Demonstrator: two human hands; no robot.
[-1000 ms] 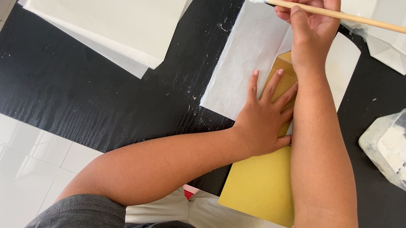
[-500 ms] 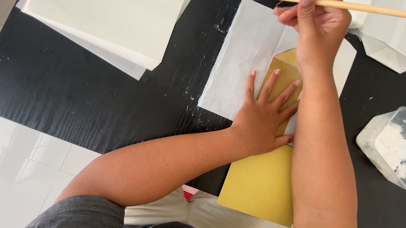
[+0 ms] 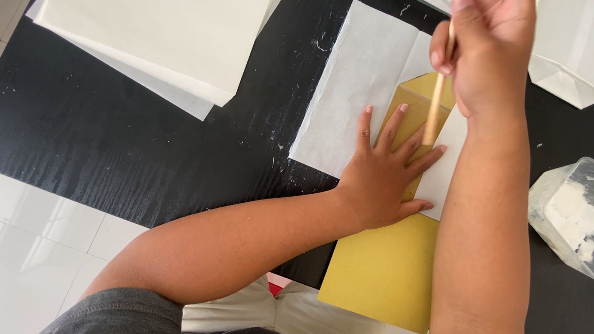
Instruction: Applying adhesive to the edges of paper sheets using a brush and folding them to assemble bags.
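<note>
Paste-work at a black table (image 3: 132, 167). Left hand (image 3: 382, 174) flat, fingers spread, released, pinning white paper sheet (image 3: 358, 86) over yellow card template (image 3: 388, 275). Right hand (image 3: 490, 51) clenched around wooden brush handle (image 3: 435, 107), held upright above the card's upper end; bristles not visible. Tub of white paste (image 3: 582, 221) at right, well apart. Likely risks: sheet slipping should palm pressure ease; paste smearing onto spread fingers close beneath the handle; sticky residue on the tabletop marking the paper.

Stick (image 3: 434, 107) tip hidden behind right hand (image 3: 490, 51); white bag (image 3: 578, 48) cut by top edge
</note>
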